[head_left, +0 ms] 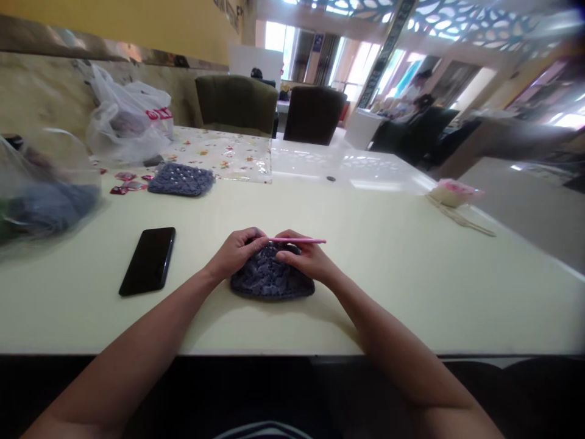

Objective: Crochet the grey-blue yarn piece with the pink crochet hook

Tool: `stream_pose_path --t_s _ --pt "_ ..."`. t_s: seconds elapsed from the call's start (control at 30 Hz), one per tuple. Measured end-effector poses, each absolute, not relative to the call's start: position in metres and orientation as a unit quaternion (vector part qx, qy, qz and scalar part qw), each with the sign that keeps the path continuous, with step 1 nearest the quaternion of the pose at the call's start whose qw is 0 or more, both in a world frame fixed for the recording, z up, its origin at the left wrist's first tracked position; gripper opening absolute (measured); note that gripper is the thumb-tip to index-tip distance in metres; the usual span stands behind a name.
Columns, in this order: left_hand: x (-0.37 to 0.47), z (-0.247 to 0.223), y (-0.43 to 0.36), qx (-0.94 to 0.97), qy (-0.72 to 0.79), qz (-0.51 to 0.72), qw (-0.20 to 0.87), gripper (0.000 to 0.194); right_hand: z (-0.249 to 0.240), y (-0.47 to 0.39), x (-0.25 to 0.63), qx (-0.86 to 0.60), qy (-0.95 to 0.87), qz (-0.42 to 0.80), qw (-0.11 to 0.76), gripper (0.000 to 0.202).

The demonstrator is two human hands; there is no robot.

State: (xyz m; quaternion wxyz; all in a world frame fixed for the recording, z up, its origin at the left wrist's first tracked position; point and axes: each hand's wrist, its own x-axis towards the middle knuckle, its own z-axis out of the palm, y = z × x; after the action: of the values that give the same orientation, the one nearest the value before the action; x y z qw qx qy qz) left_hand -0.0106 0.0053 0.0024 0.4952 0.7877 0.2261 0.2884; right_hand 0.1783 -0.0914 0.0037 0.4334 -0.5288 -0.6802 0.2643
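Note:
A dark blue-grey crocheted piece (pixel 273 277) is held just above or on the pale table (pixel 388 292). My left hand (pixel 237 249) pinches its upper left edge, thumb and fingers closed. My right hand (pixel 308 259) grips the upper right part of the piece and holds a pink crochet hook (pixel 301 241). The hook lies almost level, its left tip by my left thumb and its other end sticking out to the right. The crocheted piece hides some of my fingertips.
A black phone (pixel 148 261) lies to the left. Beyond it are a second crocheted piece (pixel 181 179), small red packets (pixel 130 185) and plastic bags (pixel 130 116). A pink and white ball (pixel 452 192) with a cord sits at the right edge. Chairs (pixel 235 103) and people are farther back.

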Motion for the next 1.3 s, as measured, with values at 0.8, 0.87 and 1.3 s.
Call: stream_pose_path --t_s 0.8,0.87,1.3 --pt "-0.014 0.046 0.013 0.894 0.207 0.144 0.372 0.04 -0.013 -0.111 0.179 -0.577 -0.653 0.082 0.484 0.032" --pt "-0.01 0.034 0.013 0.835 0.191 0.169 0.487 0.04 -0.013 -0.11 0.179 -0.581 -0.649 0.081 0.484 0.032" --pt "-0.083 0.029 -0.022 0.796 0.23 0.188 0.527 0.036 -0.027 -0.106 0.189 -0.597 -0.68 0.073 0.419 0.031"
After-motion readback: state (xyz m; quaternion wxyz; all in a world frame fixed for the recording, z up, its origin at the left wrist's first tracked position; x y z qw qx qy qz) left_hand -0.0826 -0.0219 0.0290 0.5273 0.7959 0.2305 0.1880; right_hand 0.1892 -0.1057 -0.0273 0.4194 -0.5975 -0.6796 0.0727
